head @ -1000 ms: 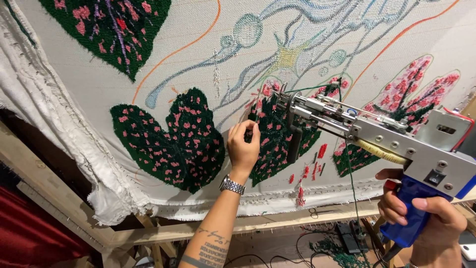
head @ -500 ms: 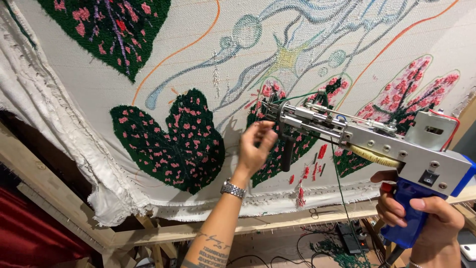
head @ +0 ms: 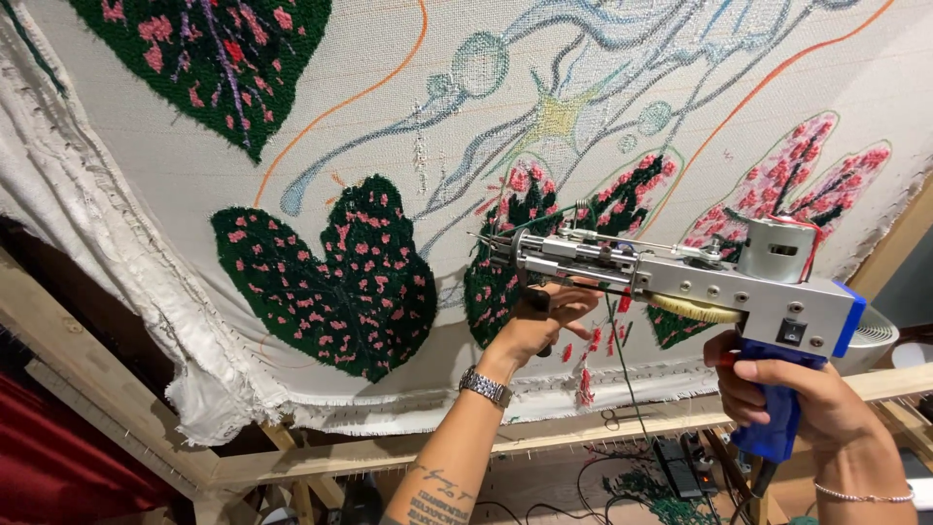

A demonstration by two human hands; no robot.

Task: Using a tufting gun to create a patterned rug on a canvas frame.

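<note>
While the right hand (head: 807, 399) is wrapped tight around the blue grip of the tufting gun (head: 680, 277), the left hand (head: 539, 326) curls under its front handle, fingers closed on it. Gun tip sits just off the stretched backing cloth (head: 194, 185), beside a half-filled green leaf with pink flecks (head: 510, 282). Green yarn (head: 622, 360) hangs from the gun down past the wooden frame (head: 321, 457). Risk: slack yarn could snag on the frame's tack strip; an angled needle could tear the cloth.
</note>
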